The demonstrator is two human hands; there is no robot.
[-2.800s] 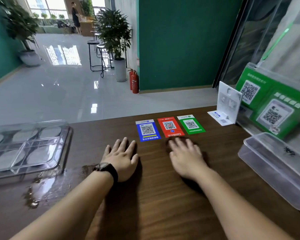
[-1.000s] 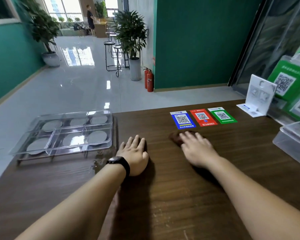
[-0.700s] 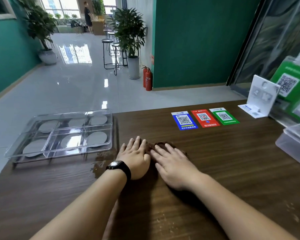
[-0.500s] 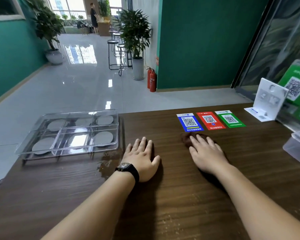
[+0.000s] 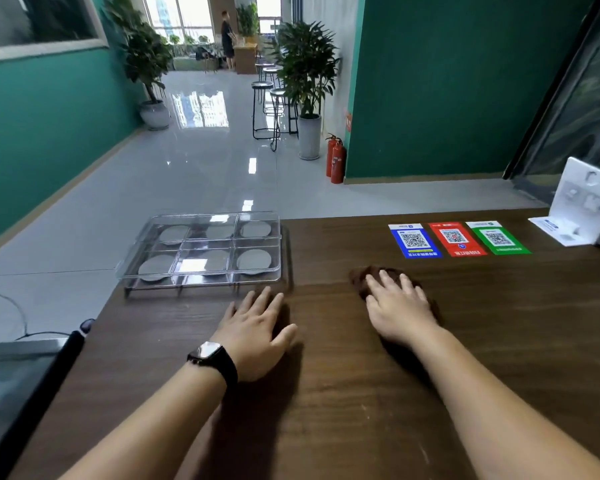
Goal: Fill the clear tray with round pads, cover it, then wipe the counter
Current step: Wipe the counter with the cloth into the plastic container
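The clear tray (image 5: 201, 276) stands at the counter's far left corner, covered by its clear lid, with several grey round pads (image 5: 254, 260) in its compartments. My left hand (image 5: 257, 332), a black watch on its wrist, lies flat on the brown wooden counter (image 5: 343, 393) just in front of the tray. My right hand (image 5: 399, 306) presses with straight fingers on a dark brown cloth (image 5: 362, 276), which shows past my fingertips in the middle of the counter.
Blue, red and green QR code stickers (image 5: 458, 239) lie flat behind the cloth. A white plastic stand (image 5: 575, 209) sits at the far right. A dark screen edge (image 5: 32, 393) borders the counter's left side. Beyond the counter, a tiled floor with stools and plants.
My right hand slid the cloth left to my left hand, then back right. The wet patch seen near the tray no longer shows. My left hand has stayed flat.
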